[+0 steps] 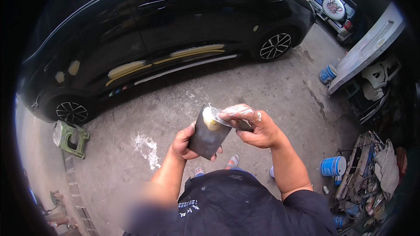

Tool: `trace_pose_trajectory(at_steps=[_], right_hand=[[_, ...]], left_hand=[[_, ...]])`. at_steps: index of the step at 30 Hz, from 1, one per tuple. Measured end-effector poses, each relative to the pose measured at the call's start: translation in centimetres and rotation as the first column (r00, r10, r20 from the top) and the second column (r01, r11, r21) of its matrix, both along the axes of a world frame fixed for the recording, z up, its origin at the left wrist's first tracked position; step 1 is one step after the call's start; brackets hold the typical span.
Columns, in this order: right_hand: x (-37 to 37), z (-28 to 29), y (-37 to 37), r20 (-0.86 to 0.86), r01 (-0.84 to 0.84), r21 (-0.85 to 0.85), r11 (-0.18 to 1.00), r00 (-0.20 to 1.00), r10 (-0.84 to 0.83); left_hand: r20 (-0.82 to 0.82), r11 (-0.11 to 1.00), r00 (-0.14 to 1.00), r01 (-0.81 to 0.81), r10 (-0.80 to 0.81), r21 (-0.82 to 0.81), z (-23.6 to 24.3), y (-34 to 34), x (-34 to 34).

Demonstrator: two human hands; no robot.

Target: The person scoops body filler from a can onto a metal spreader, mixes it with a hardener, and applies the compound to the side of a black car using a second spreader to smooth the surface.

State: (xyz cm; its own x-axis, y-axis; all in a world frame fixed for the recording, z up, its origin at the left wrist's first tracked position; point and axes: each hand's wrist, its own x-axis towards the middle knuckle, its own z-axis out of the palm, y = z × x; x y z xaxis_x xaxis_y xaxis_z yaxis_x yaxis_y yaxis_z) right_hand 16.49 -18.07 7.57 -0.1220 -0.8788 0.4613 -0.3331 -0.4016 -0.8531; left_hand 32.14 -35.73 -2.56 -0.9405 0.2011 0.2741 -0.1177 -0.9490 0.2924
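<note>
My left hand (182, 142) grips a dark, flat rectangular board (202, 142) held in front of my body. A pale yellow blob of paste (210, 119) sits on the board's upper part. My right hand (260, 129), its fingertips in thin clear plastic, holds a dark, thin scraper (241, 125) against the paste and the board's top right. Beyond them stands a black car (192, 22), with several yellowish patches (124, 69) along its lower doors and rear panel.
A green step stool (76, 142) stands at left, by a floor grate (76, 192). To the right are blue buckets (332, 166), piled metal parts and cloth (363, 157), and a leaning pale panel (367, 43). A second vehicle (332, 11) stands at the back right on the concrete floor (118, 126).
</note>
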Motion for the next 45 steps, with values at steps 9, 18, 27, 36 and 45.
trace_pose_trajectory(at_steps=[9,18,27,36,45], right_hand=[[1.5,-0.7,-2.4,-0.457,0.562,-0.052,0.825,0.721,-0.52],[2.8,-0.2,-3.5,-0.394,0.497,0.092,0.863,0.814,-0.427],[1.1,3.7,-1.8,-0.497,0.218,-0.048,0.975,0.841,-0.212],[-2.4,-2.0,0.8,0.264,0.31,0.044,0.95,0.913,-0.31],[2.0,-5.1,-1.4,0.739,0.09,0.398,0.913,0.557,-0.378]], left_hand=[[0.084,0.723,0.767,-0.554,0.636,-0.413,2.2,2.0,-2.0],[-0.124,0.37,0.571,-0.666,0.812,-0.647,-0.1,1.6,-2.8],[-0.023,1.0,0.999,-0.024,0.024,-0.017,-0.1,-2.0,0.2],[0.019,0.939,0.946,-0.318,0.323,-0.132,2.0,-1.2,-0.4],[-0.217,0.469,0.675,-0.674,0.705,-0.571,1.1,1.1,-2.7]])
